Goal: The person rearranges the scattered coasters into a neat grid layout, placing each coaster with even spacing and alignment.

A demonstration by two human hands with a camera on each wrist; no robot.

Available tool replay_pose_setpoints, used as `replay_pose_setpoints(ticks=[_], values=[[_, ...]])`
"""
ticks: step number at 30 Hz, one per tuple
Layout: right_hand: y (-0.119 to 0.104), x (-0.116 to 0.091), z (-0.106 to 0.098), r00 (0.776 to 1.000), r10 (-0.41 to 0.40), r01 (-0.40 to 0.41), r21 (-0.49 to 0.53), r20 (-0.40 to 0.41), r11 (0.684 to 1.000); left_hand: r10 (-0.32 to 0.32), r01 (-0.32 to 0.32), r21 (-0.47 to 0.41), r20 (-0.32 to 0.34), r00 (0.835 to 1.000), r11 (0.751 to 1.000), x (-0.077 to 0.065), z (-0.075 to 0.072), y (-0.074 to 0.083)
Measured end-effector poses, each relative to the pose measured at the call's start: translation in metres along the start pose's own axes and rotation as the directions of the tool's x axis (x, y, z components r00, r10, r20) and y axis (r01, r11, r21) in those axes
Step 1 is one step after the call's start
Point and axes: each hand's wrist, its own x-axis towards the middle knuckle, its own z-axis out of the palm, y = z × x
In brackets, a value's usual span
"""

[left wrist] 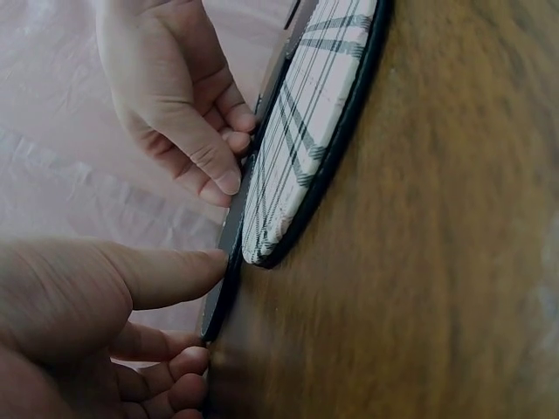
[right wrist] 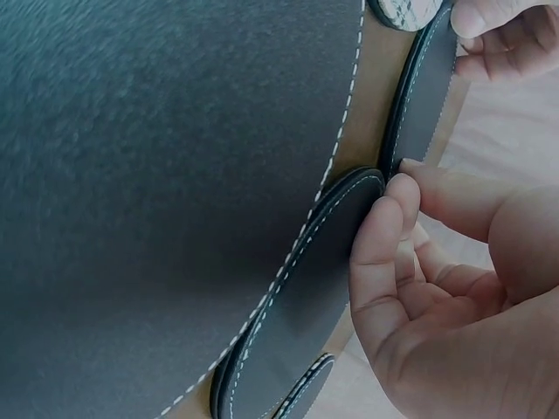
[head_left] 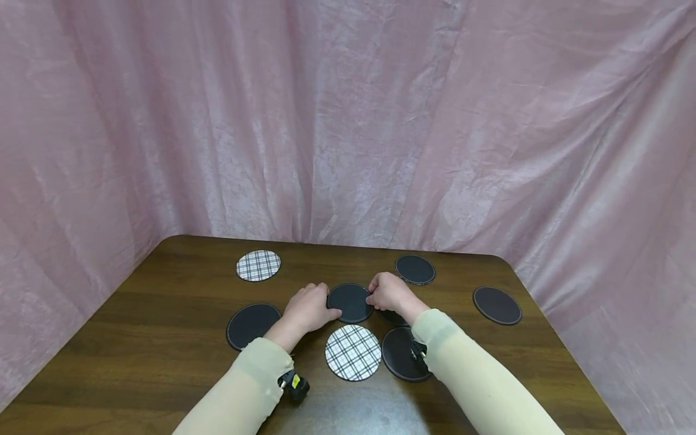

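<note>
A round black coaster (head_left: 350,302) with a stitched rim lies at the middle of the group, between both hands. My left hand (head_left: 307,309) grips its left edge, thumb at the near side and fingers beyond. From the right, my right hand (head_left: 393,294) pinches the opposite edge between thumb and index finger, as the right wrist view shows. Beneath the right hand is another black coaster (right wrist: 306,279), partly covered. A white plaid coaster (head_left: 353,353) lies just in front of the held one. To its right sits a black coaster (head_left: 402,355), partly behind the right sleeve.
On the brown wooden table (head_left: 163,314), a plaid coaster (head_left: 258,266) lies back left and a black coaster (head_left: 251,325) left of the left hand. Two more black coasters sit at the back right (head_left: 415,269) and far right (head_left: 497,305). Pink curtain (head_left: 348,121) hangs behind.
</note>
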Motion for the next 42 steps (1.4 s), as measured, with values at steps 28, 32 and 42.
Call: replay_pose_setpoints(ticks=[28, 32, 42], values=[[0.008, -0.013, -0.017, 0.999, -0.037, 0.038, 0.086, -0.012, 0.996, 0.018, -0.018, -0.039, 0.003, 1.0, 0.999, -0.001, -0.008, 0.0], [0.019, -0.022, -0.028, 0.999, -0.037, 0.039, 0.067, -0.035, 0.997, 0.026, -0.027, -0.041, -0.018, 0.999, 0.999, -0.001, -0.01, 0.003], [0.048, -0.052, -0.05, 0.994, -0.025, 0.022, -0.026, -0.109, 0.999, 0.042, -0.043, -0.049, -0.028, 0.999, 0.998, -0.006, -0.015, 0.013]])
